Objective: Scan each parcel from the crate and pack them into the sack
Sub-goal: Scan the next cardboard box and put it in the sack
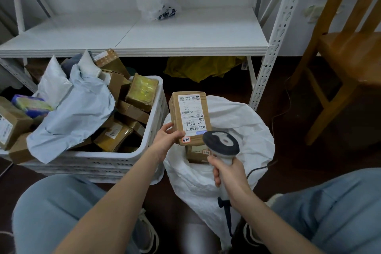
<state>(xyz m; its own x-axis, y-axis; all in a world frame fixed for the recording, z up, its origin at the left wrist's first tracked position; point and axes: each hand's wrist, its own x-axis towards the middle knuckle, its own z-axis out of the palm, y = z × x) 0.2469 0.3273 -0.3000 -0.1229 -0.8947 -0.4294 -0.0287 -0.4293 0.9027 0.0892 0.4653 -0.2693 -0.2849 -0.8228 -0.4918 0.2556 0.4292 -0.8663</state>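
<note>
The left hand [168, 137] pinches the parcel [189, 117] by its lower corner above the sack [237, 121] mouth (label up); the right hand [228, 175], fist closed on the scanner [221, 142], should aim squarely at the barcode.

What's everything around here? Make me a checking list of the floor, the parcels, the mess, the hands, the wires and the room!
Surface: dark floor.
Job's things: white crate piled with parcels; held parcel over the open white sack; another box inside the sack.
Clutter: plastic bag on the shelf; yellow cloth beneath it.
Grippers: left hand grips the parcel; right hand holds the scanner.
Cables: scanner cord hangs down.
Surroundings: wooden chair, white wall.
</note>
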